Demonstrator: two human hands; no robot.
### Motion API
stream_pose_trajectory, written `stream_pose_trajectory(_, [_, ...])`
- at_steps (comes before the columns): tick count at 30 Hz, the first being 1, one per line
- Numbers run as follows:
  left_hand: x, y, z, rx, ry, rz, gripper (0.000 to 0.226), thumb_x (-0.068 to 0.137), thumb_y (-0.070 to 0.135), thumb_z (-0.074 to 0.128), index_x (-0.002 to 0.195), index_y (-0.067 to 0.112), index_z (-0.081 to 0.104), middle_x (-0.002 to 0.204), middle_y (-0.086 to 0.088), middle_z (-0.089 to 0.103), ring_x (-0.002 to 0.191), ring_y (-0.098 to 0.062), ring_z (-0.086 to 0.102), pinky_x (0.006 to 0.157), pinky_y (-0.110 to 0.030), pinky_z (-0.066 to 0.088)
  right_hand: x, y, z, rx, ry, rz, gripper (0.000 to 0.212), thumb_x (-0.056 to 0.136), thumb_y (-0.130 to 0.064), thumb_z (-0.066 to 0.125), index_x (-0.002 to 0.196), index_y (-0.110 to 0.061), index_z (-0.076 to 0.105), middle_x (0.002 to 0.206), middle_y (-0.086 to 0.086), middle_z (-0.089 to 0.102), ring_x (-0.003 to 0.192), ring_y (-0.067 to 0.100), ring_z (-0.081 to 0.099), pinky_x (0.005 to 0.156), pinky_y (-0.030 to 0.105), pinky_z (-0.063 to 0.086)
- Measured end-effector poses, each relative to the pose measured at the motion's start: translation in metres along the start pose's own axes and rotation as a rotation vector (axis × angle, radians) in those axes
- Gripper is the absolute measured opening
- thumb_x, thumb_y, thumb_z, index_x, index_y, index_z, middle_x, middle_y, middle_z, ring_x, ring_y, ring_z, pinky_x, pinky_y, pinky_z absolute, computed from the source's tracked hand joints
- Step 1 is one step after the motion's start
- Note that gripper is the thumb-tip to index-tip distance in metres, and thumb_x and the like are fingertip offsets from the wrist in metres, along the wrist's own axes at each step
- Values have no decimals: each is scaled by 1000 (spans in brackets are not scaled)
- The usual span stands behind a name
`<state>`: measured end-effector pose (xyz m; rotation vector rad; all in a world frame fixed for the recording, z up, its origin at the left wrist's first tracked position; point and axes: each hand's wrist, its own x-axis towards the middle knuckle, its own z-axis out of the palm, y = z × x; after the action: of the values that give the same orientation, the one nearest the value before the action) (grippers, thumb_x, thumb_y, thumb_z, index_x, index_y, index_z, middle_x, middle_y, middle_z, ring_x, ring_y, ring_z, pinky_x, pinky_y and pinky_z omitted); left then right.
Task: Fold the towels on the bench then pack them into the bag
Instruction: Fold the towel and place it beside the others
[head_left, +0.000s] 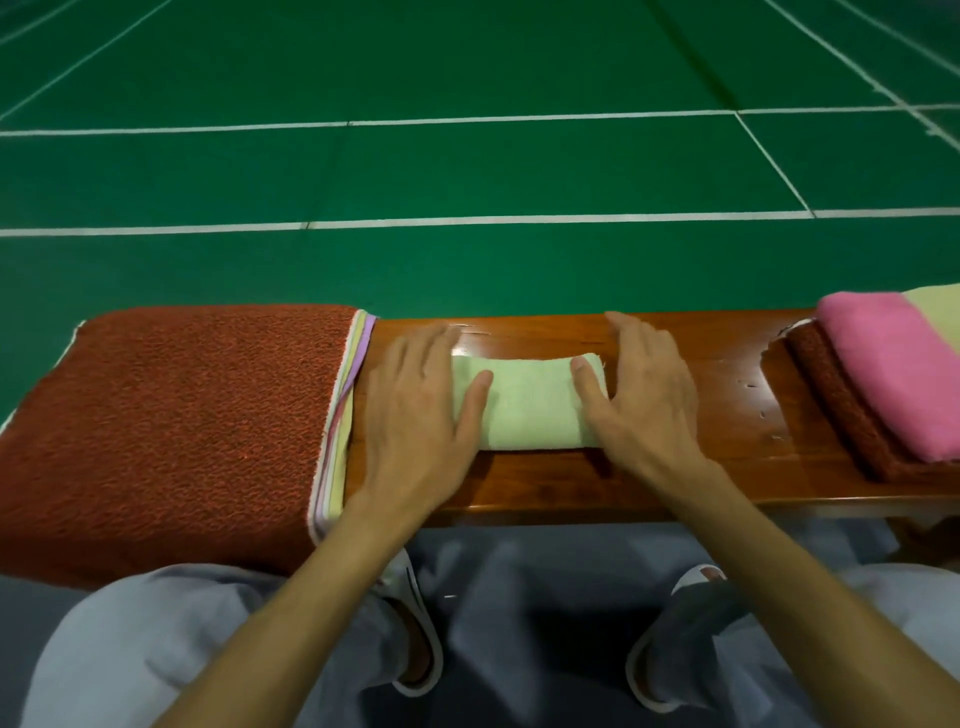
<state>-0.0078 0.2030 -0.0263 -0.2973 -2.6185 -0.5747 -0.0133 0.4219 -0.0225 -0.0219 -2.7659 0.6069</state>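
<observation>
Head view, one item in work: light green towel (524, 405), terry cloth, folded to a compact thick rectangle with rounded folded edges, lying flat with its long side across the middle of the desk (727, 374), a glossy reddish-brown wooden plank with small scratches. Left hand (415, 410): laid flat over the towel's left end, fingers straight and a little spread, thumb lying on the cloth, gripping nothing. Right hand (644, 400): laid flat over the towel's right end, fingers straight and reaching past it onto the wood, thumb on the cloth, gripping nothing. At the left end of the desk: flat stack of towels (176, 426), the top one rust-red and coarse, with pale yellow, pink and lilac edges of the lower ones showing along its right side. At the right end, well apart from the green towel: folded pink towel (893, 374) on a folded rust-red towel (841, 410), a pale yellow-green towel (935, 299) just behind them. Beyond the desk: green court floor (467, 156) with white lines. Below: grey trousers (519, 597), white slippers (415, 639).
</observation>
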Motion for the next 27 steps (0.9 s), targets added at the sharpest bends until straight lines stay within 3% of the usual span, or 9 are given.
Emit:
stream_pose_trajectory(3, [-11, 16, 4, 95, -209, 229, 59, 110, 42, 22, 161, 13, 29, 169, -4, 22, 159, -21, 8, 127, -45, 15, -12, -21, 5, -101, -145, -280, 70, 99, -44, 21, 159, -8, 28, 165, 10, 30, 154, 26, 22, 122, 51, 23])
stream_pose_trajectory(5, [-17, 14, 17, 161, -361, 242, 63, 109, 45, 6, 164, 14, 14, 172, -3, 9, 159, -19, -7, 129, -47, 7, -21, -29, 17, -163, -325, -357, 72, 98, -40, 11, 163, -10, 12, 171, 7, 7, 158, 22, -4, 127, 54, 6])
stream_pose_trajectory(9, [-21, -5, 32, 216, -455, 172, 68, 106, 51, -2, 164, 17, 10, 172, 0, 7, 159, -17, -7, 128, -50, 9, -29, -13, 37, -282, -411, -363, 70, 103, -49, 6, 164, -14, 5, 171, 4, -1, 157, 20, -11, 126, 56, 4])
stream_pose_trajectory(14, [-20, -22, 29, 109, -420, 37, 63, 107, 50, 3, 164, 27, 15, 169, 11, 11, 159, -19, 0, 128, -51, 11, -24, 33, 28, -258, -380, -152, 66, 102, -56, -3, 163, -31, -1, 170, -5, -7, 156, 20, -18, 127, 52, -2])
stream_pose_trajectory(17, [-20, -21, 29, 18, -414, -9, 65, 104, 51, 5, 163, 27, 19, 169, 13, 13, 158, -18, 3, 129, -47, 10, -25, 53, 24, -218, -398, -61, 69, 99, -58, -8, 163, -33, 3, 170, -6, -2, 156, 19, -14, 127, 51, -2])
stream_pose_trajectory(20, [-16, -21, 26, -284, -407, -89, 57, 106, 46, 25, 160, 26, 33, 167, 11, 20, 157, -15, 8, 127, -47, 15, -26, 61, 25, -190, -417, -50, 69, 98, -58, -9, 162, -36, 5, 170, -4, -3, 157, 20, -12, 128, 50, -1])
stream_pose_trajectory(23, [-11, -25, 16, -559, -239, -254, 49, 102, 33, 58, 149, 25, 52, 157, 9, 43, 147, -16, 39, 120, -44, 36, -24, 57, 20, -112, -351, -9, 72, 99, -55, 0, 161, -29, 24, 170, -1, 15, 158, 21, 7, 127, 47, 9])
stream_pose_trajectory(25, [-5, -32, 11, -413, -111, -434, 51, 89, 51, 66, 130, 21, 63, 132, 1, 65, 117, -21, 64, 98, -46, 55, -22, 46, 14, 3, -208, 84, 70, 100, -54, 12, 144, -19, 54, 152, 6, 49, 139, 22, 41, 113, 44, 34])
stream_pose_trajectory(27, [4, -34, 5, -190, -237, -551, 64, 76, 77, 61, 103, 19, 70, 102, -2, 72, 92, -23, 69, 78, -45, 59, -18, 29, 7, 99, -127, 227, 64, 101, -64, 24, 111, -17, 67, 111, 3, 64, 101, 18, 55, 83, 37, 45])
